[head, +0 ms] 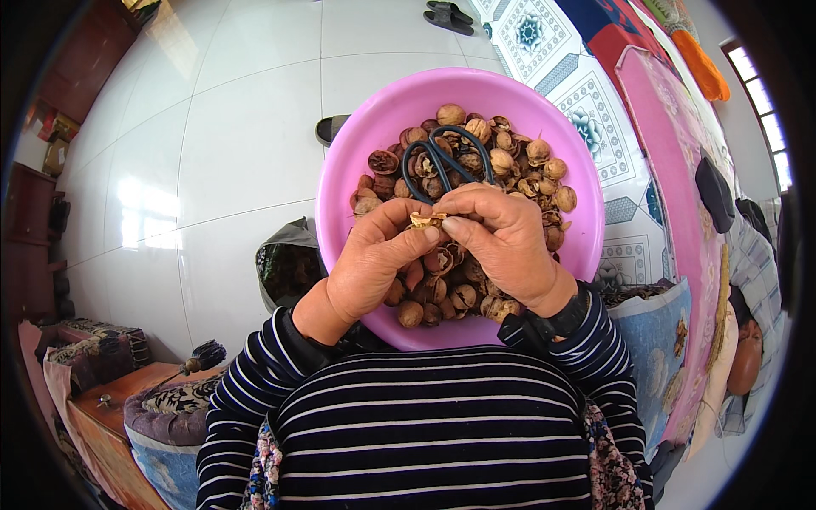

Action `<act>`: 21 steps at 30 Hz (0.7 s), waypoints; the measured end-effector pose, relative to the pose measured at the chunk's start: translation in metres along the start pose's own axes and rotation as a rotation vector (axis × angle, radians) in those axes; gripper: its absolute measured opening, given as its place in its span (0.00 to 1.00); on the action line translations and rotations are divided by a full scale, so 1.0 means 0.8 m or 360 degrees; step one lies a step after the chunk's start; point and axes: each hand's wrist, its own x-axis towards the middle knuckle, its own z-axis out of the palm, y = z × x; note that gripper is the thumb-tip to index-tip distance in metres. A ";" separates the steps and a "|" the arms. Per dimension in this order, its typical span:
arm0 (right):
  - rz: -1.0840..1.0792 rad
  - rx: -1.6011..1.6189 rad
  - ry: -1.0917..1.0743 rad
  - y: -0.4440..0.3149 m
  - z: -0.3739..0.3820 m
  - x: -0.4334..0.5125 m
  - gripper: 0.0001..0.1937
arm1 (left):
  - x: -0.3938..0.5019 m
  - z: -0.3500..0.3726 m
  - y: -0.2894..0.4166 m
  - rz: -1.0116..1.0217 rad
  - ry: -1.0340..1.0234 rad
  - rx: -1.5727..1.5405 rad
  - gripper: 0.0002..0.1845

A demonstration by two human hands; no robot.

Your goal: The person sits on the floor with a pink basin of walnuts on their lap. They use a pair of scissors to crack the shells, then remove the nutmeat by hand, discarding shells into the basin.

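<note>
Between the fingertips of my left hand (pixel 379 248) and my right hand (pixel 503 236) is a pale piece of cracked walnut (pixel 427 220). Both thumbs and forefingers pinch it, above the middle of a pink plastic basin (pixel 459 83). Whole walnuts (pixel 451 115) and broken walnut shells (pixel 440 260) fill much of the basin's bottom. A pair of scissors with dark loop handles (pixel 408 167) rests on the walnuts just beyond my hands. My fingers hide its blades.
Left of the basin stands a dark open bag (pixel 288 264) with unclear contents. Slippers (pixel 449 18) lie on the white tiled floor (pixel 248 140). A pink-covered bed edge (pixel 676 159) runs along the right. Behind on the left is a wooden table (pixel 105 398) beside a padded seat (pixel 169 408).
</note>
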 end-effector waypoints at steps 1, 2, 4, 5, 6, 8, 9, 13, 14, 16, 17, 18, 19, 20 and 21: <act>0.0111 0.0059 0.0008 -0.001 0.000 -0.001 0.06 | 0.000 0.000 -0.001 0.0015 0.0005 0.0004 0.12; 0.0202 0.0113 0.0005 -0.001 0.001 -0.002 0.06 | 0.000 0.000 -0.002 0.0023 0.0014 0.0010 0.12; 0.0330 0.0213 0.0023 -0.001 0.001 -0.003 0.05 | 0.000 0.000 -0.004 0.0046 0.0024 0.0007 0.11; 0.0384 0.0261 0.0026 -0.001 0.001 -0.004 0.05 | 0.001 0.001 -0.005 0.0060 0.0026 -0.0001 0.11; 0.0281 0.0168 0.0039 0.000 0.001 -0.003 0.05 | 0.001 0.001 -0.005 0.0064 0.0033 -0.0002 0.11; 0.0075 -0.0018 0.0064 0.003 0.001 -0.002 0.04 | 0.000 0.001 -0.005 0.0077 0.0059 0.0010 0.10; -0.0030 -0.0101 0.0075 0.005 0.001 -0.001 0.04 | 0.000 0.001 -0.005 0.0079 0.0076 0.0019 0.10; -0.0196 -0.0309 0.0049 0.010 0.005 -0.002 0.05 | 0.000 0.004 -0.006 0.0202 0.0083 0.0054 0.10; -0.0196 -0.0326 0.0014 0.010 0.006 -0.002 0.05 | 0.001 0.005 -0.005 0.0212 0.0073 0.0031 0.10; -0.0230 -0.0338 0.0015 0.010 0.008 -0.004 0.06 | 0.000 0.007 -0.003 0.0221 0.0115 0.0101 0.10; -0.0244 -0.0342 0.0015 0.010 0.009 -0.004 0.06 | -0.002 0.008 -0.003 0.0220 0.0166 0.0191 0.10; -0.0228 -0.0336 0.0020 0.009 0.010 -0.006 0.06 | -0.003 0.010 -0.002 0.0225 0.0215 0.0278 0.10; -0.0198 -0.0330 0.0031 0.008 0.010 -0.007 0.06 | -0.004 0.011 -0.002 0.0254 0.0237 0.0328 0.10; -0.0168 -0.0325 0.0043 0.008 0.011 -0.008 0.06 | -0.006 0.013 -0.002 0.0290 0.0257 0.0373 0.09; -0.0211 -0.0356 0.0031 0.008 0.012 -0.008 0.06 | -0.007 0.015 -0.002 0.0326 0.0277 0.0417 0.09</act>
